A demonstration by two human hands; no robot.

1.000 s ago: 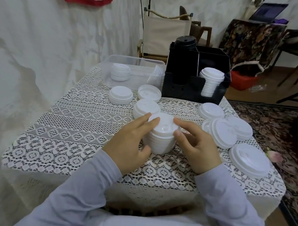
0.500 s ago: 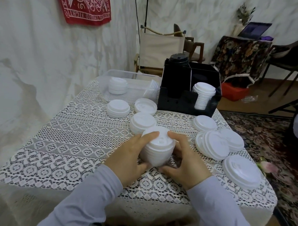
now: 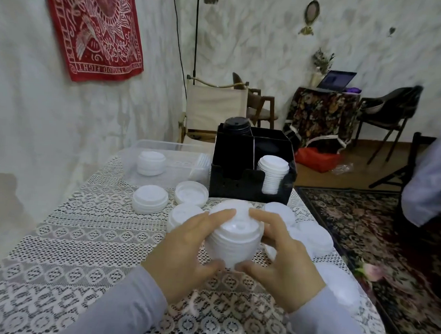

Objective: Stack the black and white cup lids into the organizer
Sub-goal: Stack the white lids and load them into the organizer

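**Stack of white lids (image 3: 233, 238) gripped between both hands**

The stack of white lids is held over the near middle of the table (image 3: 74, 236). The left hand (image 3: 184, 255) is curled round its 9 o'clock side and the right hand (image 3: 283, 266) round its 3 o'clock side. Fingertips are laid on the top lid and both thumbs are tucked under the near edge. Whether the base touches the lace cloth cannot be told.

Places are read from the held stack. A second white stack (image 3: 182, 215) is partly hidden behind the left hand at 10 o'clock. A low stack (image 3: 150, 199) and an upturned lid (image 3: 191, 196) are set at 11 o'clock. Loose white lids (image 3: 314, 236) are spread from 2 to 3 o'clock, and one blurred lid (image 3: 340, 283) is seen at 4 o'clock.

The black organizer (image 3: 248, 190) is placed at 12 o'clock. Black lids (image 3: 237, 125) are piled in its left compartment, and a white column (image 3: 273, 173) is stood in its front right one. A clear bin (image 3: 165, 152) is set just beside it, further toward 11 o'clock, with more white lids inside.
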